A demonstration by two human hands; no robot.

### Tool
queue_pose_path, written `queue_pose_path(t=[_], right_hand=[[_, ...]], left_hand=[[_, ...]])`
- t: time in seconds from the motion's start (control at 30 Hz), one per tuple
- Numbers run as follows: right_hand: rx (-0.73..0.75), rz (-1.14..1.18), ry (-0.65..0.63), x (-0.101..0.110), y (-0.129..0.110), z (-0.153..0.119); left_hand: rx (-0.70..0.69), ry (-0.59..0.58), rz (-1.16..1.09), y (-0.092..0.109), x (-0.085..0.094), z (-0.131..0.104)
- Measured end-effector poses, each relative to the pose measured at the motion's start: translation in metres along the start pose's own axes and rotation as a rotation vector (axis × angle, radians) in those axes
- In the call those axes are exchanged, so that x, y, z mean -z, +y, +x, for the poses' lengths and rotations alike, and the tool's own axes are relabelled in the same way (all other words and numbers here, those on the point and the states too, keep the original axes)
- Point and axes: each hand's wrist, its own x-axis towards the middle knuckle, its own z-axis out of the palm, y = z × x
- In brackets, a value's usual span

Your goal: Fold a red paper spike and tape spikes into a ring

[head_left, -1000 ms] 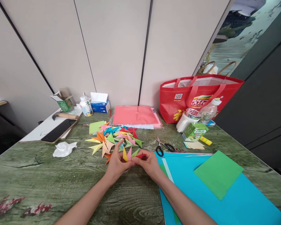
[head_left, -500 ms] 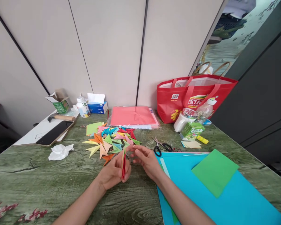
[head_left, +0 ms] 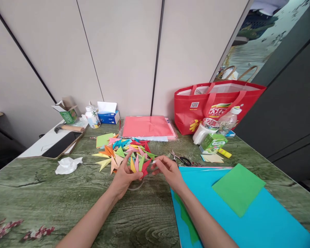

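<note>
My left hand (head_left: 124,179) is closed on a fan of folded paper pieces (head_left: 139,164) in yellow, pink, green and red, its points spread upward. Just to the right, my right hand (head_left: 167,171) has thumb and forefinger pinched together, with a small whitish spot at the tips that I cannot make out. A gap separates these fingertips from the red piece. Under the left hand shows part of a clear round rim (head_left: 136,187), mostly hidden. Behind the fan lies a heap of folded paper pieces (head_left: 116,155) in many colours.
Scissors (head_left: 183,160) lie beyond my right hand. A large blue sheet (head_left: 222,210) bears a green paper square (head_left: 239,190). Farther back are a pink paper pack (head_left: 148,126), a red bag (head_left: 186,113) and a yellow glue stick (head_left: 224,153). Crumpled tissue (head_left: 68,165) lies left.
The folded paper in my left hand has turned from edge-on to facing me, showing its coloured points. My right hand has moved slightly right, its fingers now pinched.
</note>
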Motion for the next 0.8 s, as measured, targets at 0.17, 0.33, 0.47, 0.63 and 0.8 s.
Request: queue_pose_path(t=[0.17,0.33,0.47,0.63,0.8], right_hand=[[0.037,-0.235,-0.177,-0.001,0.002,-0.006],[0.079,-0.393,-0.137,-0.005,0.011,-0.007],[0.086,-0.411,-0.121,-0.004,0.015,-0.005],[0.089,-0.422,-0.117,-0.004,0.016,-0.005],[0.109,-0.495,-0.102,-0.004,0.015,-0.005]], left_hand=[[-0.055,0.095,0.136,-0.008,0.000,0.003],[-0.085,0.173,0.173,-0.011,-0.004,0.001],[-0.083,0.169,0.188,-0.010,-0.007,0.000],[-0.083,0.194,0.182,-0.012,-0.007,0.000],[-0.087,0.208,0.197,-0.016,-0.004,0.002]])
